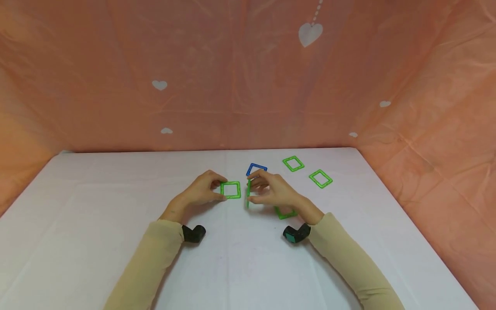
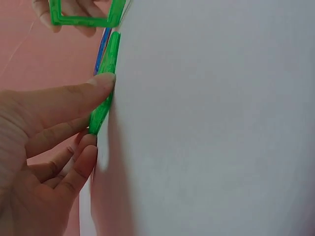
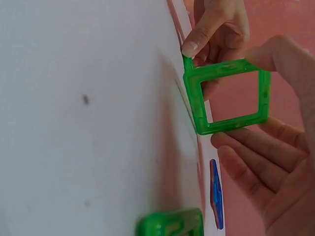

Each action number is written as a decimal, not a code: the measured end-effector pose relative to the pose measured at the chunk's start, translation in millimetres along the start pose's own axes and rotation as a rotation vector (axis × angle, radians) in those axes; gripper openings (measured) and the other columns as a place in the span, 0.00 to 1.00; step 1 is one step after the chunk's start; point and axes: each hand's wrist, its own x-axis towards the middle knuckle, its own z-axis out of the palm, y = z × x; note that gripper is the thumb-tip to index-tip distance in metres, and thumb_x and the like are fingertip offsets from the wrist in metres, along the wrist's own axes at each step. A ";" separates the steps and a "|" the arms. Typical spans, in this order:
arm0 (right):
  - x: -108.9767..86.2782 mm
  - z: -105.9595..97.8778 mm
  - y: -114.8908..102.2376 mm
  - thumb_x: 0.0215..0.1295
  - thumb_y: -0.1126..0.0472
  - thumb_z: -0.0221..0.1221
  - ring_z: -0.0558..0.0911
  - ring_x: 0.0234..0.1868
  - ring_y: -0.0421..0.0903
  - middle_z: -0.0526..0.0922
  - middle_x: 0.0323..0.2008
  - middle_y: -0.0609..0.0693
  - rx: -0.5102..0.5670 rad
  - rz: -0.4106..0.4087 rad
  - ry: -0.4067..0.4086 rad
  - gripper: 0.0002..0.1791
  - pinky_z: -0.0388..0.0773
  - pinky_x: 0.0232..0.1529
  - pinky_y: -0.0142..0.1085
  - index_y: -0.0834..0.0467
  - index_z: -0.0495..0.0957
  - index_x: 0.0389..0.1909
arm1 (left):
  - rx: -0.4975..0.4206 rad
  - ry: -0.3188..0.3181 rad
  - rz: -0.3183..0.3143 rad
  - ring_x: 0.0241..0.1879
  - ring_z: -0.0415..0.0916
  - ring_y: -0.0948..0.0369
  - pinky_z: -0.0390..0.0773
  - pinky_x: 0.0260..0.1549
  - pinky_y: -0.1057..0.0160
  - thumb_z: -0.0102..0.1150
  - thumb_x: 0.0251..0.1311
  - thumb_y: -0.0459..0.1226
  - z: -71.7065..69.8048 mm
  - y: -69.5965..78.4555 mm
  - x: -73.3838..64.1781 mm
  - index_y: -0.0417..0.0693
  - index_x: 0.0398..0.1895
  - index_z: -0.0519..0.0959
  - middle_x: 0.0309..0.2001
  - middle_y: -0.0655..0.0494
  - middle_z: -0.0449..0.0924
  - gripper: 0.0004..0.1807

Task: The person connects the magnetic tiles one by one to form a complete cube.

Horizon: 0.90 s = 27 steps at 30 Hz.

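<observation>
In my left hand (image 1: 203, 188) is a green square frame tile (image 1: 239, 190), pinched at its left side between thumb and fingers and lying nearly flat. My right hand (image 1: 277, 190) grips a second green square frame tile (image 3: 196, 105) by its edges, thumb on one side and fingers on the opposite one. That tile stands upright, edge-on in the head view, a small gap to the right of the left one. Just behind the right hand lies a blue square frame tile (image 1: 252, 166), partly hidden by the fingers. Another green tile (image 1: 287, 216) lies under the right wrist, partly covered.
Two more green square tiles, one at the back (image 1: 293, 163) and one farther right (image 1: 320, 178), lie flat on the white-covered table (image 1: 232, 267). An orange cloth (image 1: 232, 107) with white hearts hangs behind and at the sides. Each wrist wears a black device (image 1: 194, 234).
</observation>
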 end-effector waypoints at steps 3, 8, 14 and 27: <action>-0.5 -0.8 1.0 0.50 0.62 0.70 0.85 0.42 0.50 0.86 0.43 0.56 0.026 0.023 0.010 0.30 0.81 0.45 0.40 0.66 0.71 0.53 | -0.015 -0.006 0.002 0.43 0.71 0.52 0.73 0.46 0.55 0.71 0.49 0.33 1.8 2.7 0.4 0.31 0.53 0.77 0.44 0.41 0.74 0.27; -0.7 -2.0 2.1 0.49 0.65 0.70 0.85 0.43 0.51 0.85 0.45 0.58 0.077 0.038 0.025 0.30 0.81 0.46 0.42 0.66 0.70 0.54 | -0.042 -0.016 -0.011 0.45 0.72 0.51 0.74 0.49 0.54 0.71 0.48 0.33 4.3 6.0 -1.3 0.32 0.53 0.77 0.46 0.41 0.74 0.27; -1.0 -2.7 4.9 0.49 0.66 0.70 0.85 0.44 0.51 0.85 0.46 0.59 0.083 0.032 0.026 0.30 0.81 0.47 0.42 0.65 0.70 0.55 | -0.051 0.000 -0.001 0.44 0.72 0.51 0.74 0.49 0.54 0.71 0.48 0.32 5.1 5.6 -2.1 0.31 0.53 0.77 0.45 0.41 0.74 0.27; 2.0 -2.2 11.5 0.51 0.71 0.67 0.82 0.50 0.57 0.81 0.51 0.65 0.203 0.028 -0.006 0.31 0.79 0.51 0.43 0.70 0.66 0.56 | -0.072 0.005 -0.001 0.45 0.72 0.51 0.74 0.49 0.54 0.71 0.48 0.31 6.6 5.2 -3.3 0.30 0.53 0.77 0.46 0.40 0.74 0.27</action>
